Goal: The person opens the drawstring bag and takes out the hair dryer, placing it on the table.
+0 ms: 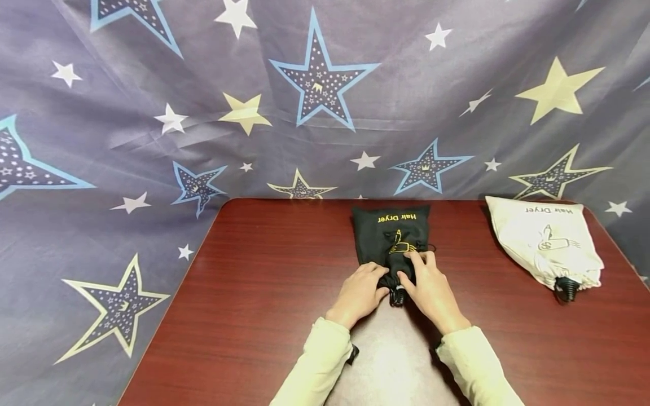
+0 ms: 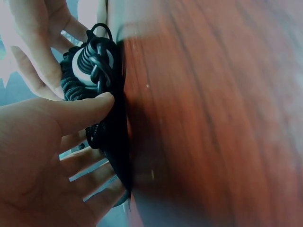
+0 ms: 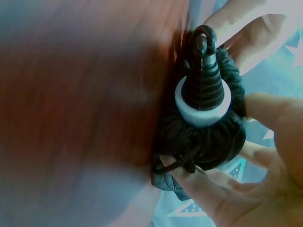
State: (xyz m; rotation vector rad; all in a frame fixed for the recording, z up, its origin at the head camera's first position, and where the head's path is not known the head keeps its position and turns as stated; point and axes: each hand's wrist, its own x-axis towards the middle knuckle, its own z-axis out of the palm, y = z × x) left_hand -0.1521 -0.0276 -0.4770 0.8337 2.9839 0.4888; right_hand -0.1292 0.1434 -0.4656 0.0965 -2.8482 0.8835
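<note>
A black drawstring bag (image 1: 391, 223) with yellow "Hair Dryer" lettering and a dryer drawing lies on the table, its gathered mouth toward the person. Out of that mouth pokes a ribbed black cord sleeve (image 3: 203, 90) with a white collar (image 3: 203, 116) at its base. My left hand (image 1: 359, 294) holds the bag's left edge by the mouth, thumb near the cord. On the other side my right hand (image 1: 433, 290) grips the bag around the bulge behind the mouth. The rest of the dryer is hidden inside the cloth.
A white "Hair Dryer" drawstring bag (image 1: 550, 242) lies at the table's right, a black ribbed cord end (image 1: 566, 288) sticking out of its mouth. The reddish-brown wooden table (image 1: 244, 299) meets a grey star-patterned cloth (image 1: 284, 152) at its far edge.
</note>
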